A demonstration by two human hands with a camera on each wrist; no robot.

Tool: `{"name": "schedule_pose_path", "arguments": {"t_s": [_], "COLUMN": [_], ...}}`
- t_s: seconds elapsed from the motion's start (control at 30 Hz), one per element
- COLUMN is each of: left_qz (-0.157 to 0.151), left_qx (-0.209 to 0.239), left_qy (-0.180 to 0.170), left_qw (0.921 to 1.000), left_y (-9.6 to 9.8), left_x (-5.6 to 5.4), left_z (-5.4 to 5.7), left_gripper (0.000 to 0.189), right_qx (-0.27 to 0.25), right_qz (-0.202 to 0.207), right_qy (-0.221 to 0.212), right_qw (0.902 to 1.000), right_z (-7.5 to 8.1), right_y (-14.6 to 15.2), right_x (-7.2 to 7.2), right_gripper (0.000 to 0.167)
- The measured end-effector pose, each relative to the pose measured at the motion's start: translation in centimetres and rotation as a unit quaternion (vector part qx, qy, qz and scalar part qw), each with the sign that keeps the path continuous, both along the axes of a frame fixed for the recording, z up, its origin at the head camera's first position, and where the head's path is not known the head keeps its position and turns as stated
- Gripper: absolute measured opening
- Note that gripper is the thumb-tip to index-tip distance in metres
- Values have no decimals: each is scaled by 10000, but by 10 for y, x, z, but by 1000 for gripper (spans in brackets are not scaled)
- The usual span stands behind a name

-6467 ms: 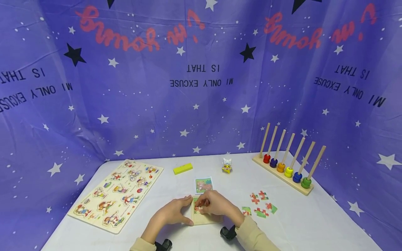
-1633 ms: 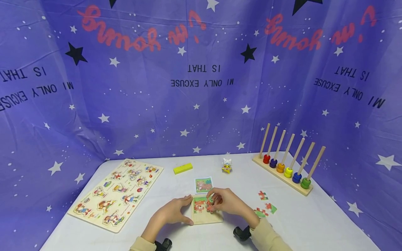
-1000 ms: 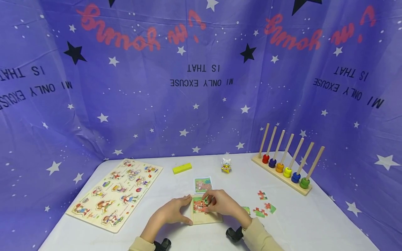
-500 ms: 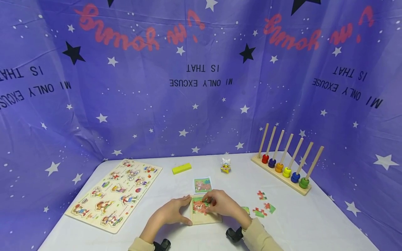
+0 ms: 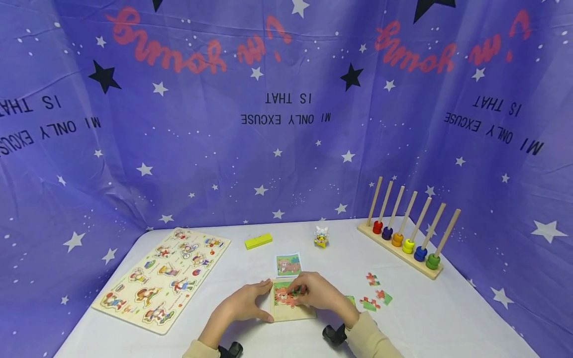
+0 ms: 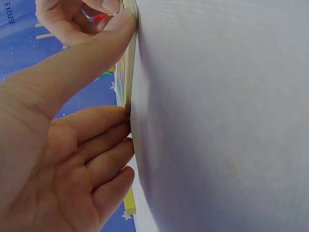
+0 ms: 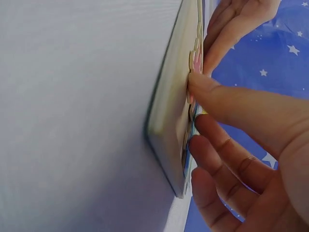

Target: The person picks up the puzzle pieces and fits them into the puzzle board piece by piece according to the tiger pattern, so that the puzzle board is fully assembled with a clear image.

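Head camera: we look forward and down from high up, far enough back to take in most of the tabletop [image 5: 429, 318] and the curtain [image 5: 224, 169]. Left wrist: we ride low and close beside the left hand [image 5: 243, 302], frame rolled sideways, tabletop filling the right. Right wrist: likewise low, close to the right hand [image 5: 317, 292], tabletop on the left. All three share the wooden tray [image 5: 291, 314], the wrist pair nearly edge-on.

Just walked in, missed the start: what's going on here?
Someone is putting together a jigsaw in a wooden tray. Their left hand holds the tray's left side, while the right hand handles a puzzle piece. The tray's near part is bare. Loose pieces lie to the right, and a picture card lies beyond the tray.
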State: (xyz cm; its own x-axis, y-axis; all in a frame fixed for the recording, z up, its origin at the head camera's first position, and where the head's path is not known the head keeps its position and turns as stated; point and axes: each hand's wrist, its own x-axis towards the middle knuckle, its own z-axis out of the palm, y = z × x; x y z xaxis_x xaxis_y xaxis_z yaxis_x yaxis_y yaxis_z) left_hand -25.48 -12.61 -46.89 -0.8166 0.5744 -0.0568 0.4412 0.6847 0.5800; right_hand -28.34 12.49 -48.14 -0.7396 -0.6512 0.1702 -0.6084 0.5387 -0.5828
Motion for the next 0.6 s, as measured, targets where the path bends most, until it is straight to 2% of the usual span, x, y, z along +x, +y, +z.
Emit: {"name": "schedule_pose_path", "arguments": {"t_s": [0.6], "left_qz": [-12], "left_qx": [-30], "left_qy": [55], "left_qw": [10000], "left_y": [1], "left_x": [2], "left_z": [2], "left_gripper": [91], "right_qx": [27], "right_qz": [-83], "right_qy": [0], "right_qw": [10000], "right_z": [1], "right_y": [-2], "right_x": [2], "right_gripper": [23]}}
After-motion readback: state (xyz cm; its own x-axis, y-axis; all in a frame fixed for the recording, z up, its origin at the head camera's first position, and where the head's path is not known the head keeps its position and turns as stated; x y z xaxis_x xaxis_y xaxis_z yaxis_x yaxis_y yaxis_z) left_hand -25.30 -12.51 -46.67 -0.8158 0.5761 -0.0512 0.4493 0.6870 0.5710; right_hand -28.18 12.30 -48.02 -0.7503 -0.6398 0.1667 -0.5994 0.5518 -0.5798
